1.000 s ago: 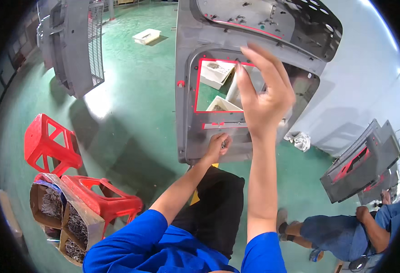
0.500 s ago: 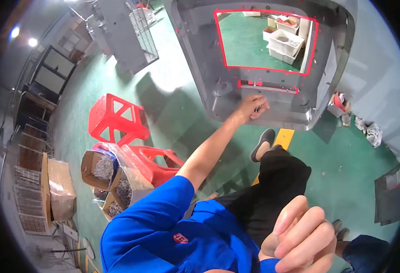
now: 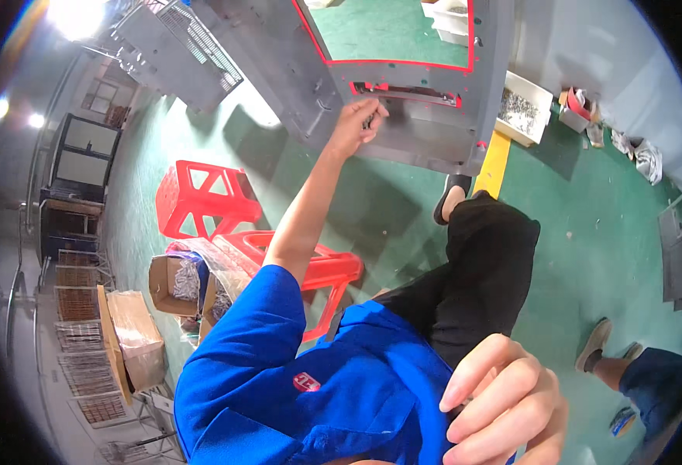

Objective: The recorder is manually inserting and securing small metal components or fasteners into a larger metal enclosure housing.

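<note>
My left hand (image 3: 359, 125) is reached forward at the lower part of a large grey panel (image 3: 422, 132). Its fingers are curled round small dark pieces, too small to name. Just above the hand, a narrow slot (image 3: 411, 94) with red ends runs across the panel. Higher up is a big window opening edged by a red strip (image 3: 403, 63). Whether the fingertips touch the panel, I cannot tell. My right hand (image 3: 508, 403) is held close to my body at the lower right, fingers curled inward. Its palm is hidden, so anything inside it does not show.
Left of my forearm stand two red plastic stools (image 3: 201, 201), with cardboard boxes (image 3: 172, 291) of small parts beside them. A white bin (image 3: 539, 116) of small pieces lies past the panel's right edge. Another person's leg (image 3: 608, 372) shows at the right.
The view has shifted, and the panel now sits higher and further left. My left hand has moved left and up in the picture. More of the other person's legs shows.
</note>
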A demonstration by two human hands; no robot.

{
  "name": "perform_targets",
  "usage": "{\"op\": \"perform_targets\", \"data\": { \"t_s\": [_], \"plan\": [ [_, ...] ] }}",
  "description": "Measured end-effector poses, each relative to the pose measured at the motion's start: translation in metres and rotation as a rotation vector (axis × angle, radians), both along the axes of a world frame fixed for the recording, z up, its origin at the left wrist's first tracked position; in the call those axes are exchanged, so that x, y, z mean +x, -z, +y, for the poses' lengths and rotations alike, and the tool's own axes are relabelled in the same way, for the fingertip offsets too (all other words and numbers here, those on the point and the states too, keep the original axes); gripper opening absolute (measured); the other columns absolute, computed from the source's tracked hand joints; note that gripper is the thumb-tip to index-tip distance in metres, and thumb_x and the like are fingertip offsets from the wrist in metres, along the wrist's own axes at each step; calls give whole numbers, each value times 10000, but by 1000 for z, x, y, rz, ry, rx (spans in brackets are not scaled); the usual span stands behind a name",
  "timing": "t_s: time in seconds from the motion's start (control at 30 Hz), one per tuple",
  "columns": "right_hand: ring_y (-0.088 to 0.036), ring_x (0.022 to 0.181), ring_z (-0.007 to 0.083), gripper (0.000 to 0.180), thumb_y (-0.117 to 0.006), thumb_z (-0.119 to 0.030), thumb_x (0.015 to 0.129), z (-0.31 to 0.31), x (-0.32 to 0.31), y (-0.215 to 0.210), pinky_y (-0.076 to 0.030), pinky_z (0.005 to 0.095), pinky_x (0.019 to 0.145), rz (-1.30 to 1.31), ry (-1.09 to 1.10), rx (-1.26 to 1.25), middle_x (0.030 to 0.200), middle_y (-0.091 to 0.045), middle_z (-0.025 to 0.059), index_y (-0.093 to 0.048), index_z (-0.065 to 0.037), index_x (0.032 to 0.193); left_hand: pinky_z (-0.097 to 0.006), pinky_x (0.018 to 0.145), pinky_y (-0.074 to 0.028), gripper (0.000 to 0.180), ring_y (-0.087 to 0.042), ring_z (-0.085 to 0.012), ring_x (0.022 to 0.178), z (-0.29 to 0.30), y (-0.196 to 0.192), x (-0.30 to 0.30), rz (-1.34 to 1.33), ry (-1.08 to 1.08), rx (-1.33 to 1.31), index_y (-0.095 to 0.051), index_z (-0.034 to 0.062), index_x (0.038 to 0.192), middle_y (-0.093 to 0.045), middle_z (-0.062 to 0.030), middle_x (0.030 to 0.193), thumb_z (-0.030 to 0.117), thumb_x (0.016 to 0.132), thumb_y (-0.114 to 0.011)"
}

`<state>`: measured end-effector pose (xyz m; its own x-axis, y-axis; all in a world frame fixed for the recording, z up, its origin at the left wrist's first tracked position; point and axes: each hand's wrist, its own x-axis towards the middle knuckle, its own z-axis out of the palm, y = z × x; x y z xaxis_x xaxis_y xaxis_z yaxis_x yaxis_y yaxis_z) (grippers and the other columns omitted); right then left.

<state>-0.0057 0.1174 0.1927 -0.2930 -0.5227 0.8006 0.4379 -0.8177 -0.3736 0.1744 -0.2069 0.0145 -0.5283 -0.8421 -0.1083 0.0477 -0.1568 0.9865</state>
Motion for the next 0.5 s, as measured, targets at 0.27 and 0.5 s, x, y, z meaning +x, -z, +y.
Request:
{"op": "perform_targets", "data": {
  "t_s": [0.27,0.5],
  "plan": [
    [-501,631,172,105,-694,-139,726,-5,2,-14,-450,333,587,65,56,-86,741,-583,40,-605,-141,780,-226,376,-218,268,-313,-64,413,51,-12,-34,44,32,38,-592,5,834,-444,-8,552,222,941,-477],
    [-510,621,181,126,-688,-133,721,-9,-3,-42,-451,329,565,145,135,-232,743,-588,52,-569,-132,764,-228,384,-229,281,-352,-62,417,74,-10,-42,-119,17,-96,-589,7,824,-450,7,541,224,950,-463]
  ]
}}
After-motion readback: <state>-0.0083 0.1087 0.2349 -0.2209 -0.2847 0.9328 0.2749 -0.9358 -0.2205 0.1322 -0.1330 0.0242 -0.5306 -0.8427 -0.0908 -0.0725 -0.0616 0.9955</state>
